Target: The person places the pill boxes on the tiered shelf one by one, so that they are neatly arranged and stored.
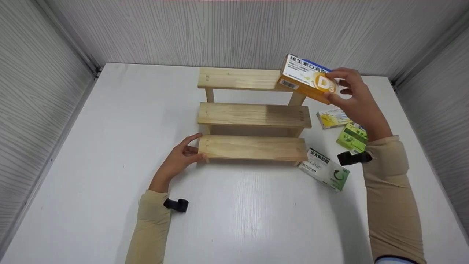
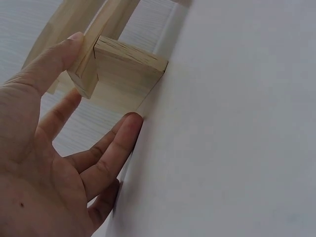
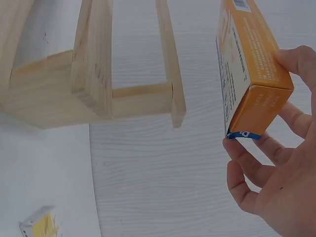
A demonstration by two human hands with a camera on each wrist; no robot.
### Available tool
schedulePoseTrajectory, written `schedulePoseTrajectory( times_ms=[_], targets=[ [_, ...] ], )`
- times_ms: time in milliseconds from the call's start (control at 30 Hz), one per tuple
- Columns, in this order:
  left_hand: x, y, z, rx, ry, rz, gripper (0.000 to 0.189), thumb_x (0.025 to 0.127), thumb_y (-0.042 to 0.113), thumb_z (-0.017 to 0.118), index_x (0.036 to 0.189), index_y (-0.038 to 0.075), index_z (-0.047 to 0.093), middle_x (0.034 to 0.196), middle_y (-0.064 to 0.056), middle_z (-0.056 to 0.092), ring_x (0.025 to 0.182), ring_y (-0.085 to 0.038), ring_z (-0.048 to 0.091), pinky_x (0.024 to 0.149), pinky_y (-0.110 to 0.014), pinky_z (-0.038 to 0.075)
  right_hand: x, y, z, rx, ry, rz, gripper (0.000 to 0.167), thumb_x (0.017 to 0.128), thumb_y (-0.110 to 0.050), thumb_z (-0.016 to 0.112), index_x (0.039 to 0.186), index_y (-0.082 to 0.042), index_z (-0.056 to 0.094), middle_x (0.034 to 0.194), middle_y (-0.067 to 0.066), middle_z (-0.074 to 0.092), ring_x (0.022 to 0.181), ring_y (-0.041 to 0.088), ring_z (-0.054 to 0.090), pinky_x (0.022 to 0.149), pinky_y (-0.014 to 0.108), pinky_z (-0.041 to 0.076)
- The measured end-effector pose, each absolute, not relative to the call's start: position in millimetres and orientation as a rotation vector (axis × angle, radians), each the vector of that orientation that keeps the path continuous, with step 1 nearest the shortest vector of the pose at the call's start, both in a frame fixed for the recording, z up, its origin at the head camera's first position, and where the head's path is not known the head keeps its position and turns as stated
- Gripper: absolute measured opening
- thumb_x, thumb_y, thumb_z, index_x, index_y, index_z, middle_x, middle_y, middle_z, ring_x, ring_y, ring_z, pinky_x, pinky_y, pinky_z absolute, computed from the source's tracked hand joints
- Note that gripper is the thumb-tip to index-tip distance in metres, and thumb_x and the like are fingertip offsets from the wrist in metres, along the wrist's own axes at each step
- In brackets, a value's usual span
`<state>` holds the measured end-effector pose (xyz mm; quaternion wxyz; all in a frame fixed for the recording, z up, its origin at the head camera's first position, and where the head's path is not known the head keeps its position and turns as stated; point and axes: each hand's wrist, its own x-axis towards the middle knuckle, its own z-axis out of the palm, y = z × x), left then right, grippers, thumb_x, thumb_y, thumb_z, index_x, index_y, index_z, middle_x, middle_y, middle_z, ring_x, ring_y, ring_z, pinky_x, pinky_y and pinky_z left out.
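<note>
A three-tier wooden step rack (image 1: 253,114) stands on the white table. My left hand (image 1: 179,157) is at the left end of its lowest board, thumb on the front edge and index finger at the back edge. The left wrist view shows that thumb and index fingertip pinching the board end (image 2: 88,74), the other fingers below. My right hand (image 1: 353,91) grips an orange and white vitamin D3 box (image 1: 306,78) by its right end. The box is tilted and held up by the top board's right end. In the right wrist view the box (image 3: 254,64) is beside the rack.
To the right of the rack lie a yellow and white box (image 1: 332,118) and a green box (image 1: 352,138), partly hidden by the right arm. A white and green medicine box (image 1: 324,170) lies by the rack's front right corner. Grey wood-grain panels (image 1: 234,33) wall the table.
</note>
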<state>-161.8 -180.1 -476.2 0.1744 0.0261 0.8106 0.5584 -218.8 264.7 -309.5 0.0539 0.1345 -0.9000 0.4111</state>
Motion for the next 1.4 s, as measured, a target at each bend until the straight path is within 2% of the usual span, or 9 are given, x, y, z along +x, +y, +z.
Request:
schedulePoseTrajectory(
  times_ms=[167,367,500,733,967,1267,1400],
  targets=[
    [-162,-180,-477,0.086,2.301,1.579,0.072,0.085,0.033,0.074,0.147,0.033,0.038,0.121,-0.019,0.057,0.11,-0.029,0.055,0.09,-0.036,0.041,-228,239,-308,0.437,-2.713,1.35,0.045,0.093,-0.022,0.063,0.135,-0.016,0.049,0.146,0.005,0.036,0.128,0.028,0.043,0.093,0.027,0.035],
    [-161,-180,-477,0.095,2.318,1.555,0.073,0.084,0.036,0.075,0.147,0.034,0.039,0.117,-0.018,0.057,0.104,-0.026,0.054,0.085,-0.034,0.041,-239,209,-308,0.487,-2.725,1.429,0.043,0.093,-0.021,0.063,0.133,-0.015,0.05,0.146,0.004,0.036,0.131,0.027,0.042,0.097,0.034,0.038],
    [-160,-180,-478,0.102,2.31,1.567,0.071,0.085,0.032,0.074,0.147,0.033,0.039,0.114,-0.018,0.058,0.1,-0.024,0.055,0.083,-0.033,0.041,-247,190,-310,0.524,-2.747,1.449,0.042,0.092,-0.02,0.063,0.131,-0.012,0.05,0.145,0.005,0.035,0.129,0.026,0.042,0.099,0.037,0.039],
    [-157,-184,-479,0.103,2.286,1.6,0.07,0.087,0.028,0.073,0.147,0.032,0.038,0.113,-0.017,0.057,0.096,-0.022,0.055,0.082,-0.032,0.042,-259,162,-315,0.599,-2.8,1.47,0.037,0.092,-0.016,0.062,0.127,-0.01,0.053,0.142,0.007,0.036,0.121,0.027,0.047,0.096,0.035,0.045],
    [-155,-184,-477,0.101,2.285,1.595,0.07,0.087,0.029,0.073,0.148,0.032,0.037,0.11,-0.016,0.058,0.093,-0.02,0.054,0.08,-0.032,0.041,-265,144,-318,0.605,-2.844,1.47,0.035,0.092,-0.017,0.061,0.125,-0.011,0.054,0.143,0.007,0.036,0.121,0.027,0.046,0.096,0.036,0.04],
    [-154,-184,-473,0.092,2.278,1.583,0.071,0.088,0.024,0.071,0.149,0.03,0.035,0.11,-0.017,0.059,0.092,-0.019,0.055,0.081,-0.032,0.041,-274,127,-316,0.605,-2.896,1.436,0.035,0.093,-0.02,0.061,0.127,-0.012,0.055,0.148,0.004,0.033,0.13,0.027,0.042,0.104,0.038,0.038],
    [-154,-184,-478,0.1,2.29,1.589,0.071,0.088,0.027,0.072,0.148,0.032,0.036,0.108,-0.017,0.06,0.091,-0.019,0.056,0.081,-0.032,0.042,-277,120,-315,0.595,-2.918,1.431,0.037,0.093,-0.019,0.061,0.128,-0.013,0.055,0.151,0.004,0.03,0.133,0.026,0.039,0.108,0.038,0.036]
  ],
)
